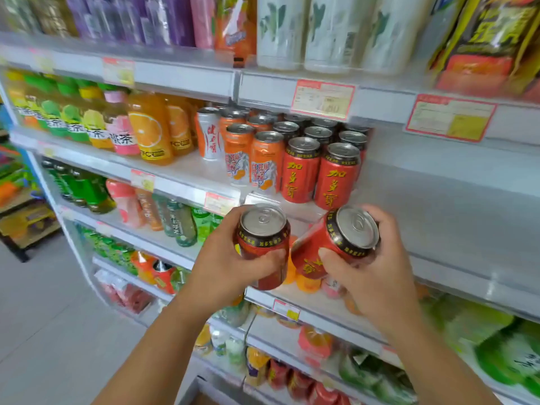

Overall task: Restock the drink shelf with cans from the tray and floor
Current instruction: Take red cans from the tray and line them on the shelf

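My left hand [230,267] grips a red drink can [263,238], upright with its silver top toward me. My right hand [371,273] grips a second red can [330,244], tilted to the right. Both cans hang just below and in front of the drink shelf [204,173]. On that shelf stand rows of the same red cans [336,176], and orange cans [264,162] stand to their left. The shelf to the right of the red cans is bare. Neither the tray nor the floor stock shows.
Orange juice bottles [149,130] and tea bottles fill the shelf's left part. Shelves above and below hold more bottles and packs. Price tags [323,99] hang on the shelf edges. Grey floor tiles [43,317] lie at lower left.
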`<state>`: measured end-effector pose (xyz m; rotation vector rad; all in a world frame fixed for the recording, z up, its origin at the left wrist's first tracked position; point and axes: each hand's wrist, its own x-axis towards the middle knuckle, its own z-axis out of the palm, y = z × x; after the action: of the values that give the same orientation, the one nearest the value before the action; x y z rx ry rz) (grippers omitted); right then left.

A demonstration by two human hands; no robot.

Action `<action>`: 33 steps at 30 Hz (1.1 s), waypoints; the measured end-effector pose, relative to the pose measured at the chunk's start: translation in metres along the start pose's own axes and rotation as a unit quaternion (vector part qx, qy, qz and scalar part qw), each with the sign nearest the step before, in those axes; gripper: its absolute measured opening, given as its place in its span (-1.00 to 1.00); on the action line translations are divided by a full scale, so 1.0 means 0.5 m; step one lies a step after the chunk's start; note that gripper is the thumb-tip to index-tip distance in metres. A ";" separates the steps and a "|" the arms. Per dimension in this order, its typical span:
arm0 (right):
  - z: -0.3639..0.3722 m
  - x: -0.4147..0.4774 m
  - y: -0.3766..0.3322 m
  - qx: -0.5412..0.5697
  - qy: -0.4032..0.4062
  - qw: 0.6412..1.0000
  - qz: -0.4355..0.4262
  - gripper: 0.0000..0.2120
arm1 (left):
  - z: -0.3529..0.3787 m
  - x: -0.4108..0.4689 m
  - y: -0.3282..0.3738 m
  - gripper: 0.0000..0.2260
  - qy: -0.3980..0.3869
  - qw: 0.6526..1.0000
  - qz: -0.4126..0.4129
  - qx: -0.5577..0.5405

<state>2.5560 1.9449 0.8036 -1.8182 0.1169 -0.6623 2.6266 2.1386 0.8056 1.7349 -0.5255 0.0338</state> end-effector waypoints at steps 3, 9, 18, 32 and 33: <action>-0.076 0.053 -0.004 -0.059 0.051 0.997 -0.024 -0.48 | 0.066 0.043 0.027 -0.55 -0.018 1.000 0.018 -0.015; -0.163 0.179 -0.007 -0.159 0.083 0.984 -0.014 -0.44 | 0.137 0.103 0.044 -0.55 -0.009 0.999 0.038 -0.033; -0.181 0.270 0.056 -0.174 0.057 0.983 0.028 -0.40 | 0.144 0.142 0.041 -0.50 -0.015 0.999 0.028 -0.034; -0.200 0.399 0.140 -0.209 -0.019 0.973 0.101 -0.26 | 0.149 0.163 0.031 -0.47 -0.032 0.997 0.039 -0.061; -0.201 0.417 0.147 -0.213 -0.013 0.972 0.100 -0.27 | 0.148 0.163 0.030 -0.47 -0.030 0.997 0.038 -0.063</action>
<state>2.6990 1.7513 0.8366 -2.1890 0.4489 -0.4939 2.6750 2.0405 0.8262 1.5965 -0.6250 0.0022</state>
